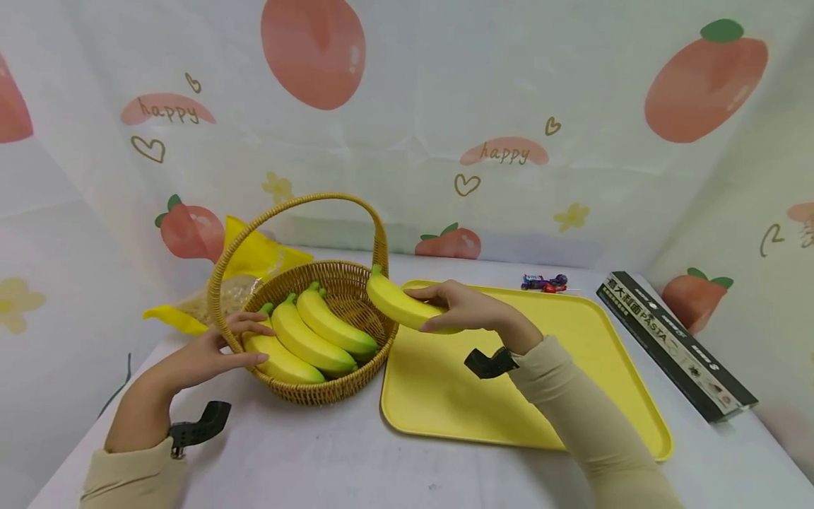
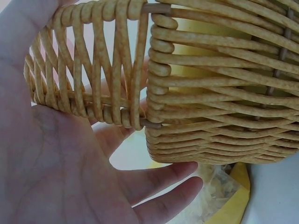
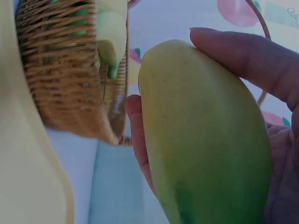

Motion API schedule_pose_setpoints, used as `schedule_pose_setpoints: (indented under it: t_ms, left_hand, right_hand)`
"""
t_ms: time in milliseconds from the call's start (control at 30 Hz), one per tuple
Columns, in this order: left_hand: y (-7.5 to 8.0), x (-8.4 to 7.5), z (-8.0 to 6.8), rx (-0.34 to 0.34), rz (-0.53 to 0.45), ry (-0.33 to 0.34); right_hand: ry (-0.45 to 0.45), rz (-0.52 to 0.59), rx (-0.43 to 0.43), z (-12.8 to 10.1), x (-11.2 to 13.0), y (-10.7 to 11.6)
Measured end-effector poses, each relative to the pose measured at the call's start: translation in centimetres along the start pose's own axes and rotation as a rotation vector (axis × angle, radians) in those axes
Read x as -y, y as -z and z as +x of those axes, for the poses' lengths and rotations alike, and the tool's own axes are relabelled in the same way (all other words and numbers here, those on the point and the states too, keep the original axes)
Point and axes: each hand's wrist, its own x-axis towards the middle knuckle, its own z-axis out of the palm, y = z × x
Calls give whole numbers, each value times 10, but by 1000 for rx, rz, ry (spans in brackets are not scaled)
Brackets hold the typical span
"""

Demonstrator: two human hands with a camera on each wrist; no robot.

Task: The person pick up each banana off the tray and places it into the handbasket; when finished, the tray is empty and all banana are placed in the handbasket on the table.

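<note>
Head view showed the left hand [image 1: 210, 353] with straight fingers laid flat against the near-left wall of the wicker basket [image 1: 356, 283], gripping nothing. Three bananas [image 1: 311, 339] lay side by side inside that one basket. Just right of its rim, the right hand [image 1: 470, 311] curled its fingers and thumb around a fourth banana [image 1: 397, 302], held in the air above the left edge of the single yellow tray [image 1: 572, 353].
</note>
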Motion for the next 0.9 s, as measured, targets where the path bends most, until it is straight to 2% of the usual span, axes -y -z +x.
schedule_pose_setpoints:
  t_ms: [233, 333, 600, 767, 900]
  left_hand:
    - [2, 2, -1, -6, 3, -35]
    - [2, 2, -2, -12, -3, -38]
    - [1, 2, -1, -12, -15, -41]
    - [0, 1, 0, -12, -14, -50]
    - [1, 2, -1, -8, -5, -53]
  right_hand:
    - [50, -51, 68, 27, 21, -5]
    - [42, -70, 85, 44, 30, -6]
    - [-110, -79, 150, 87, 43, -19]
    - [-199, -53, 162, 103, 42, -30]
    - [-226, -41, 157, 110, 38, -36]
